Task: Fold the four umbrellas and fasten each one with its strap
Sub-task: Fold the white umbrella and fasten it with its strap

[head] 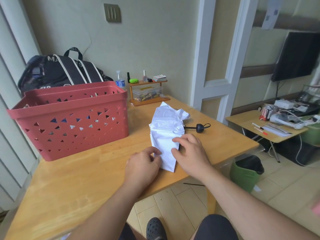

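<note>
Hands at work on a white umbrella lying collapsed on the wooden counter, just right of a red perforated basket. From my remote seat I read the left hand as pinching the near left edge of the canopy between thumb and curled fingers, pinning the fabric so it cannot slide. My right hand lies over the cloth with fingers spread and nearly straight, its grip unclosed, pressing the panels flat; I judge this is to smooth the pleats before rolling. The umbrella's black handle, with its loop, pokes out to the right beyond the crumpled far end, resting on the wood. I cannot find the strap in this view; it may be under the fabric or my right palm. Through the basket's triangular holes I glimpse coloured things, too hidden to name, so I cannot say how many umbrellas remain.

The counter is pale, glossy wood with a few dark specks. At its far end stand a black striped bag, a water bottle and a small wooden rack carrying little bottles above a clear box. Beyond the edge, on the tiled floor, sits a green bin with a black liner, and further right a low folding table cluttered with pens and cables below a dark wall screen.
</note>
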Motion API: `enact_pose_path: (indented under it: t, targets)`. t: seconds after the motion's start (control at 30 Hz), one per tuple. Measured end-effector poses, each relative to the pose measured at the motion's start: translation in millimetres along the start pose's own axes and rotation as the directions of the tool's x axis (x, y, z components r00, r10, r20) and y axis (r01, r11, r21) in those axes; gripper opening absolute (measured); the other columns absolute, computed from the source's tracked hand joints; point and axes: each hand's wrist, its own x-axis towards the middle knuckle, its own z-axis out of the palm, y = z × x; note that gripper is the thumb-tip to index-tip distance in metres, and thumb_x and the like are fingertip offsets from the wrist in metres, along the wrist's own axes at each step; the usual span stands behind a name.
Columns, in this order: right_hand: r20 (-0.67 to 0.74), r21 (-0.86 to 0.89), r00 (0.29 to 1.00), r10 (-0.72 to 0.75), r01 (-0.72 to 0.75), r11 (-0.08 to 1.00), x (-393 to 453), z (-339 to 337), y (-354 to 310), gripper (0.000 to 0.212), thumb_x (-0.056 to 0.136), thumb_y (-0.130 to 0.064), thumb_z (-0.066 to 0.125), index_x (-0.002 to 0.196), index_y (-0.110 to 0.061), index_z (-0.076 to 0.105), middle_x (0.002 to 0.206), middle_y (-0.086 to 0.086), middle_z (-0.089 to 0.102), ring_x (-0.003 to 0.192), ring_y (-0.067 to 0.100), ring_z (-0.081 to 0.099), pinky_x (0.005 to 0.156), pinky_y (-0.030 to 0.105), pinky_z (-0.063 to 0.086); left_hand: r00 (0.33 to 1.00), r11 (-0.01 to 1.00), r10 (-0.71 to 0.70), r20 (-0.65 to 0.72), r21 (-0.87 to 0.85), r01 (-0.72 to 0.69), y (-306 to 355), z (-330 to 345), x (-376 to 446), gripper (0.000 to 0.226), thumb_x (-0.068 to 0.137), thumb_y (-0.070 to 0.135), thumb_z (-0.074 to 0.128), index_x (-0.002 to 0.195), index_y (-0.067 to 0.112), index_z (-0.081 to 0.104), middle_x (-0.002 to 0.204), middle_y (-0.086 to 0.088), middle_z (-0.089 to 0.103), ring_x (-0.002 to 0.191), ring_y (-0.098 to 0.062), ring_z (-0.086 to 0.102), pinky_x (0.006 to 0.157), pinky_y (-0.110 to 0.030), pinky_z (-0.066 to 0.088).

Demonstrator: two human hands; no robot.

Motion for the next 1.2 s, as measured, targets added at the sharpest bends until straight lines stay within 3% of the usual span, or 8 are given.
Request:
enact_pose_path:
  t: [0.13,0.3,0.43,0.6,0.77,0.9,1.07,1.2]
  targets:
    - [0.381,-0.331,0.920,0.095,0.040,0.943,41,-7,3,0.071,0.101,-0.061,0.042,0.163,-0.031,0.025,0.170,-0.012,0.013,0.157,0.018,0.005,0.125,0.041,0.018,0.999,0.996,0.035,0.002,0.086,-0.035,0,1,0,0.021,0.088,0.041,0.054,0.104,0.044,0.067,0.075,0.019,0.066,0.096,-0.016,0.059,0.097,-0.037,0.043]
    - [0.609,-0.526,0.707,0.361,0.019,0.850,54,-17,26,0.098,0.085,-0.089,0.036,0.163,-0.045,-0.005,0.168,-0.025,-0.020,0.158,0.025,-0.019,0.125,0.056,-0.002,0.996,0.980,0.024,0.085,0.193,-0.040,5,1,1,0.019,0.081,0.049,0.058,0.098,0.044,0.066,0.080,0.022,0.065,0.103,-0.014,0.056,0.098,-0.036,0.039]
    - [0.567,-0.524,0.769,0.294,0.061,0.850,45,-14,30,0.102,0.079,-0.094,0.035,0.161,-0.049,-0.007,0.168,-0.023,-0.021,0.159,0.025,-0.016,0.125,0.056,-0.001,0.985,0.944,-0.019,0.174,0.328,-0.040,21,-8,21,0.026,0.082,0.052,0.057,0.101,0.037,0.066,0.108,0.006,0.058,0.115,-0.023,0.048,0.098,-0.040,0.037]
    - [0.547,-0.526,0.796,0.260,0.085,0.846,40,-10,32,0.108,0.076,-0.098,0.030,0.163,-0.043,-0.005,0.169,-0.022,-0.021,0.159,0.024,-0.014,0.125,0.057,0.001,0.887,0.859,0.424,0.184,0.228,-0.458,37,-6,70,0.042,0.096,0.011,0.049,0.135,0.019,0.063,0.141,-0.005,0.055,0.126,-0.029,0.054,0.099,-0.037,0.045]
    - [0.574,-0.530,0.776,0.263,0.106,0.841,42,-11,39,0.108,0.074,-0.101,0.026,0.163,-0.046,-0.003,0.168,-0.026,-0.018,0.159,0.022,-0.016,0.126,0.056,-0.003,0.792,0.743,0.125,0.597,0.473,-0.474,-8,4,86,0.063,0.109,0.056,0.020,0.167,0.033,0.005,0.174,0.011,-0.003,0.160,-0.015,-0.002,0.128,-0.051,0.005]
    - [0.576,-0.507,0.779,0.248,0.103,0.856,42,-11,38,0.104,0.077,-0.098,0.027,0.163,-0.046,-0.001,0.168,-0.025,-0.018,0.159,0.022,-0.016,0.126,0.056,-0.001,0.788,0.738,0.117,0.605,0.478,-0.477,-18,6,84,0.066,0.105,0.066,0.014,0.164,0.043,-0.008,0.172,0.015,-0.016,0.159,-0.011,-0.016,0.128,-0.053,-0.006]
    - [0.248,-0.268,0.969,-0.004,0.073,0.961,41,-13,22,0.065,0.105,-0.058,0.040,0.160,-0.023,0.035,0.171,-0.013,0.017,0.159,0.012,0.004,0.125,0.047,0.019,0.817,0.776,0.198,0.541,0.423,-0.468,-22,7,81,0.072,0.102,0.070,0.022,0.162,0.046,-0.011,0.173,0.013,-0.013,0.159,-0.010,-0.012,0.128,-0.051,-0.002]
    - [0.584,-0.340,0.810,0.044,0.195,0.920,31,-3,12,0.060,0.108,-0.055,0.030,0.164,-0.035,0.019,0.171,-0.023,0.005,0.158,0.007,-0.003,0.128,0.048,0.009,0.827,0.798,0.211,0.521,0.397,-0.453,-25,4,79,0.098,0.092,0.085,0.028,0.164,0.034,-0.016,0.171,0.014,-0.022,0.158,-0.011,-0.020,0.129,-0.048,-0.006]
